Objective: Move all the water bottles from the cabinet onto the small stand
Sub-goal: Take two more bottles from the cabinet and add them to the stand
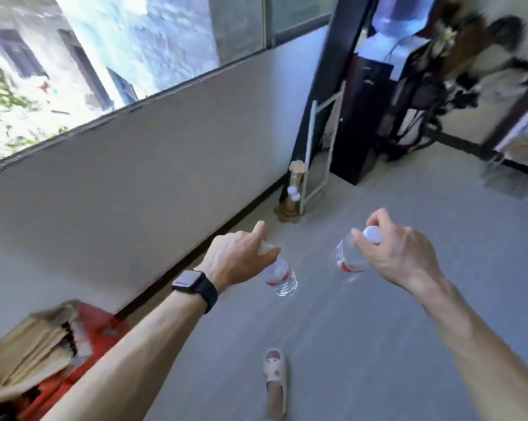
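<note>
My left hand (241, 256) grips a clear water bottle (282, 276) with a red label by its neck, so the bottle hangs downward over the grey floor. My right hand (399, 253) holds a second clear water bottle (349, 258) by its white cap end, also with a red label. Both bottles are in the air, about a hand's width apart. Neither the cabinet nor the small stand can be made out in this blurred view.
A white wall under a window runs along the left. A black water dispenser (366, 117) stands ahead, with a white frame (317, 153) and a tan object (290, 196) beside it. Cardboard and a red box (59, 338) lie at lower left. My slipper (275, 378) is below.
</note>
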{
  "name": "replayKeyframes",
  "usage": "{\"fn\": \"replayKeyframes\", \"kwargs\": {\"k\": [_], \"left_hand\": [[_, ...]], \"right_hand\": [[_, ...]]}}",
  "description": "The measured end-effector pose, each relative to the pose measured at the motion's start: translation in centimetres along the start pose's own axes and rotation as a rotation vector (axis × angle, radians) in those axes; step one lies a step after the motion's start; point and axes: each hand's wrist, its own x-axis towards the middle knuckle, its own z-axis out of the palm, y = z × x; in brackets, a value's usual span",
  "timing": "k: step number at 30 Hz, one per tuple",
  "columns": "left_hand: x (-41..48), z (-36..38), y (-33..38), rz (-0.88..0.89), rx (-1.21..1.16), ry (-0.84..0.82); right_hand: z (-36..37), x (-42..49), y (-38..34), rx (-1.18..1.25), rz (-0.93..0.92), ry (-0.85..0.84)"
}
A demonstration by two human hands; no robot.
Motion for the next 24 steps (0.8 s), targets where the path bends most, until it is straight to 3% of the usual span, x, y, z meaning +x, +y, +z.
{"fn": "replayKeyframes", "kwargs": {"k": [10,17,24], "left_hand": [[22.3,-5.7,11.5,0.543,0.199,0.082],[33.9,-7.8,21.7,0.754,0.227,0.089],[45.5,-7.6,33.7,0.803,0.235,0.15]], "right_hand": [[-8.2,6.4,11.0,0.019,0.442,0.238],[-12.7,9.5,17.6,-0.025,0.632,0.497],[-15.5,16.1,26.7,0.028,0.746,0.619]]}}
